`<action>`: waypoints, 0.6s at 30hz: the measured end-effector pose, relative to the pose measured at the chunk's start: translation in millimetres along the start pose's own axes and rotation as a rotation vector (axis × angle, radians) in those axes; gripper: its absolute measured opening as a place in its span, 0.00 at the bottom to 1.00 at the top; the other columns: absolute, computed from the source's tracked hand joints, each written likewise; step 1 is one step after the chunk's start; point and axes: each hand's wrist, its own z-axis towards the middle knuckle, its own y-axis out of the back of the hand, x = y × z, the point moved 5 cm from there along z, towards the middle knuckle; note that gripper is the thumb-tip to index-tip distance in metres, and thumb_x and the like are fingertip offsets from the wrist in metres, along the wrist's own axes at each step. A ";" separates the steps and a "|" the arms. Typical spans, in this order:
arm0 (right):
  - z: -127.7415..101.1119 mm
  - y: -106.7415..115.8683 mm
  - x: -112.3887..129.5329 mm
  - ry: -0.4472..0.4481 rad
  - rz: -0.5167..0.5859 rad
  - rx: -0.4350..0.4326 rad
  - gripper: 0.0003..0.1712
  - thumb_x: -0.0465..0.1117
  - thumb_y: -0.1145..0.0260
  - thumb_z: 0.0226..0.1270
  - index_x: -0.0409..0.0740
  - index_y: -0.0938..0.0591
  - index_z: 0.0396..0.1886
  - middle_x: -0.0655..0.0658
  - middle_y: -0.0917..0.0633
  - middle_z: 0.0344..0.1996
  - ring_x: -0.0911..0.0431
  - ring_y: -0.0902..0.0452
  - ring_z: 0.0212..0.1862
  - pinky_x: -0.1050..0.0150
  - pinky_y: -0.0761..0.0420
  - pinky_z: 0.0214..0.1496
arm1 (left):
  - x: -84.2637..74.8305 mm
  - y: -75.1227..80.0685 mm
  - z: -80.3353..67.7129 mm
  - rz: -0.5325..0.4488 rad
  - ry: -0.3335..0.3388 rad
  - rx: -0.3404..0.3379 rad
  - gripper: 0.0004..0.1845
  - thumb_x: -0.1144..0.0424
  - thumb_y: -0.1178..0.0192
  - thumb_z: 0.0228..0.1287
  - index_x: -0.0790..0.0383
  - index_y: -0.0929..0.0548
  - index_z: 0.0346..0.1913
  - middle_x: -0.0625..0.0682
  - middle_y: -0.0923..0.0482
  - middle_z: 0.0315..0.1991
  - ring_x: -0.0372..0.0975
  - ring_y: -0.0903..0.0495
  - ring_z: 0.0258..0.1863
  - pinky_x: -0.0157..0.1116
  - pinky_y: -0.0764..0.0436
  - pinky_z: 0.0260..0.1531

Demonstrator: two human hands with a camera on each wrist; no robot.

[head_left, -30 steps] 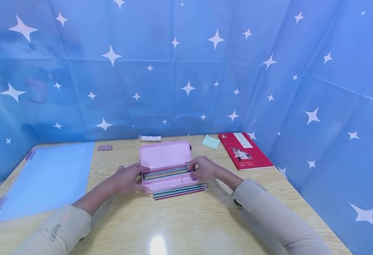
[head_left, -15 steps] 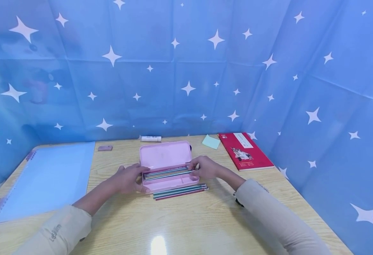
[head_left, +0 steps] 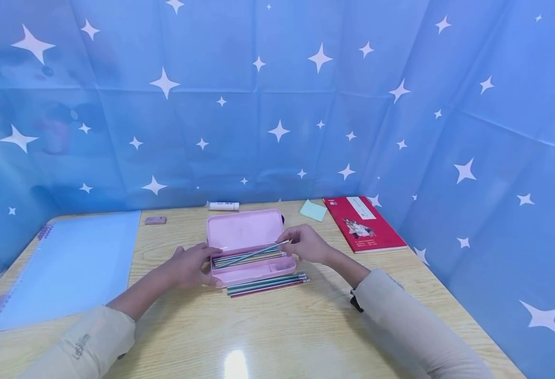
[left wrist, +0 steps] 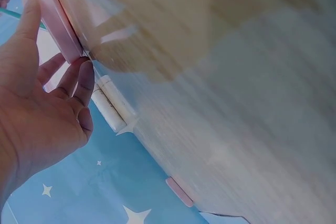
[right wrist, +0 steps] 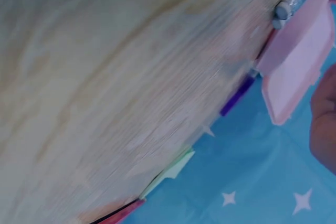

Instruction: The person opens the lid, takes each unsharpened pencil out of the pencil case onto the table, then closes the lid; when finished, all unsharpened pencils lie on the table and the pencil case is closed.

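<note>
A pink pencil case (head_left: 245,229) lies with its lid raised, several pencils (head_left: 239,261) in its rear compartment. My left hand (head_left: 189,265) grips the case's left end, thumb at the front and fingers toward the back. Between thumb and fingertips, my right hand (head_left: 306,245) pinches the right end of a teal pencil (head_left: 270,247), which slants up out of the case. More pencils (head_left: 268,284) lie side by side along the case's front. Seen from the right wrist, the open lid (right wrist: 302,72) stands beside the partly visible right hand (right wrist: 324,121).
A white tube (head_left: 224,206) and a mauve eraser (head_left: 156,220) lie along the table's back. Green sticky notes (head_left: 313,210) and a red book (head_left: 365,223) are at right, a large ring-holed sheet (head_left: 73,268) at left. Behind the case is a purple stick (right wrist: 237,95).
My right hand has risen slightly, lifting the right end of the teal pencil from the case so that it now slants. The left hand keeps its place on the case.
</note>
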 end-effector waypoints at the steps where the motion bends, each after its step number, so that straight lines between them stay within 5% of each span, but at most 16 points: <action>1: -2.7 1.3 5.3 -0.001 0.018 -0.020 0.08 0.34 0.33 0.67 0.37 0.14 0.44 0.34 0.15 0.34 0.45 0.21 0.29 0.67 0.26 0.21 | -0.2 0.2 0.0 0.000 -0.001 0.000 0.50 0.35 0.28 0.46 0.59 0.28 0.70 0.59 0.29 0.67 0.57 0.34 0.69 0.68 0.44 0.60; 7: -17.7 10.6 32.6 0.022 0.088 -0.134 0.10 0.31 0.34 0.67 0.30 0.15 0.45 0.30 0.15 0.31 0.55 0.22 0.26 0.69 0.26 0.22 | -1.3 1.4 -0.5 0.006 -0.006 -0.002 0.50 0.35 0.28 0.46 0.59 0.28 0.70 0.60 0.29 0.67 0.56 0.33 0.68 0.68 0.43 0.59; 12: -16.2 14.8 16.8 0.010 0.107 -0.188 0.10 0.35 0.32 0.67 0.35 0.14 0.44 0.40 0.14 0.29 0.43 0.20 0.31 0.68 0.25 0.22 | -0.8 1.7 -0.5 0.013 -0.006 -0.004 0.50 0.35 0.28 0.46 0.58 0.28 0.70 0.59 0.29 0.67 0.56 0.33 0.68 0.68 0.44 0.60; 18: -23.6 18.3 10.9 0.059 0.120 -0.182 0.11 0.37 0.31 0.66 0.35 0.14 0.45 0.39 0.15 0.31 0.51 0.23 0.28 0.66 0.24 0.23 | -0.6 0.8 -0.3 0.009 -0.005 -0.002 0.50 0.34 0.28 0.46 0.60 0.28 0.70 0.59 0.29 0.67 0.56 0.33 0.68 0.69 0.45 0.60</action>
